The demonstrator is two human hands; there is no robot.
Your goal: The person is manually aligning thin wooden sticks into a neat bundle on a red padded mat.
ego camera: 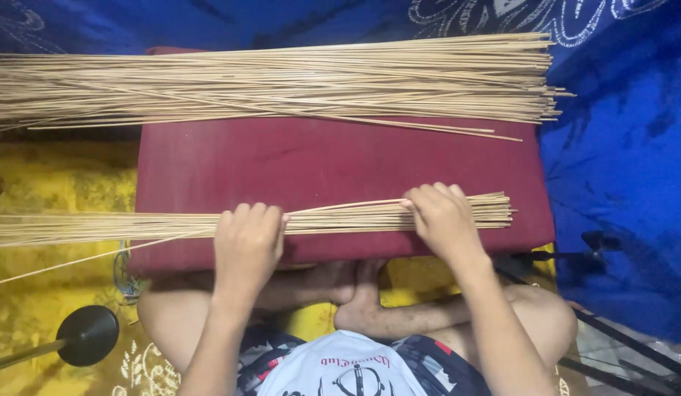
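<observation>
Both hands press down on a thin bundle of sticks [340, 218] lying across the maroon cushion [282, 165], keeping it flat: left hand [246, 246] fingers curled together, right hand [444, 218] pinching one loose stick; a bigger stick pile [282, 84] lies beyond

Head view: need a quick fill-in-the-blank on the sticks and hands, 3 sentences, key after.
1. Both hands rest on the small bundle of thin sticks, which lies across a ______ cushion.
2. The large pile of sticks lies along the cushion's ______ edge, away from the person.
3. The left hand and the right hand press down on the ______ bundle.

Missing words: maroon; far; small
</observation>
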